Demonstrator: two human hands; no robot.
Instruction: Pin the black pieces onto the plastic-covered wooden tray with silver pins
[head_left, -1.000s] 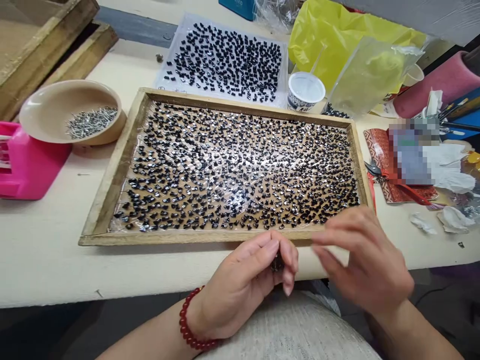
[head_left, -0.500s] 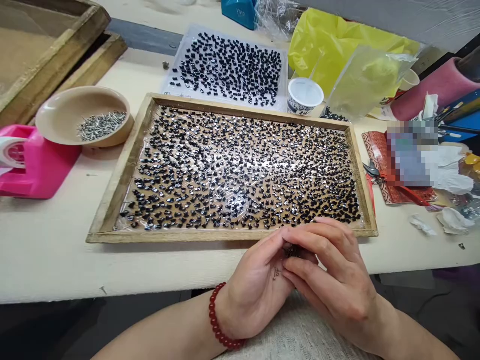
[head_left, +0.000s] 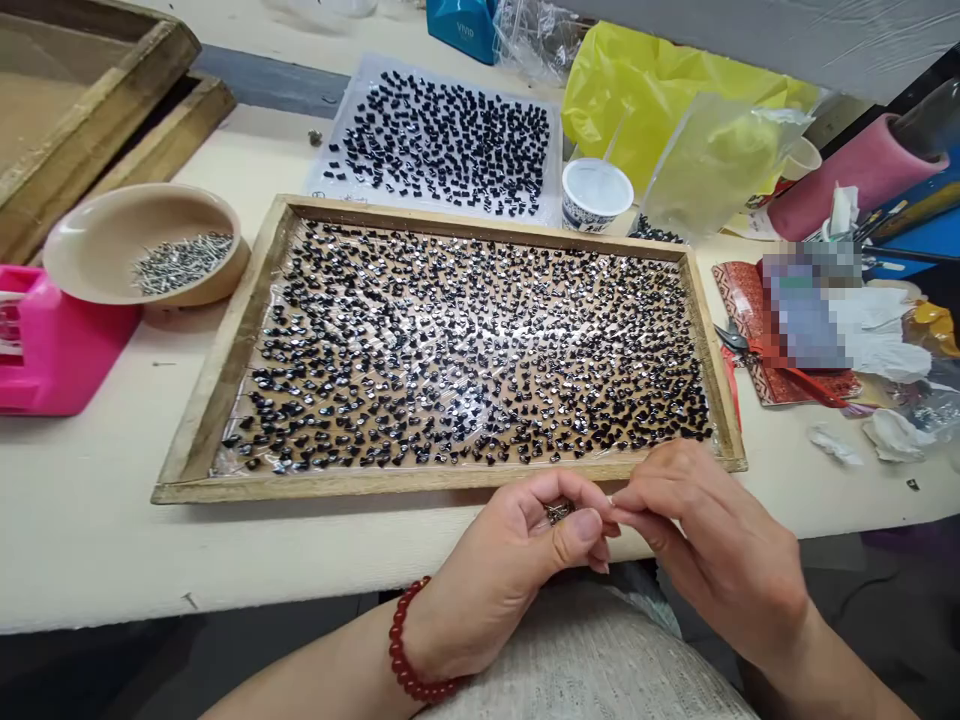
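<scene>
Below the front edge of the wooden frame, my left hand (head_left: 510, 560) is curled round a few small shiny metal pieces (head_left: 557, 513), partly hidden by the fingers. My right hand (head_left: 712, 540) is closed in a pinch against the left fingertips; whatever lies in that pinch is too small to name. The shallow wooden frame (head_left: 450, 484) lies in front of both hands. Many small glossy black pieces (head_left: 480, 400) on thin pins stand in it over clear film.
A beige bowl (head_left: 82, 240) of silver pins (head_left: 184, 263) and a pink tape dispenser (head_left: 82, 350) stand at left. Behind the frame are a white tray (head_left: 345, 120) of black pieces, a paper cup (head_left: 596, 195) and a yellow bag (head_left: 675, 80). Pliers (head_left: 731, 338) lie at right.
My left fingers have curled over the metal pieces, and its palm no longer shows. My right hand has drawn out of the palm to the right, into a pinch at the left fingertips.
</scene>
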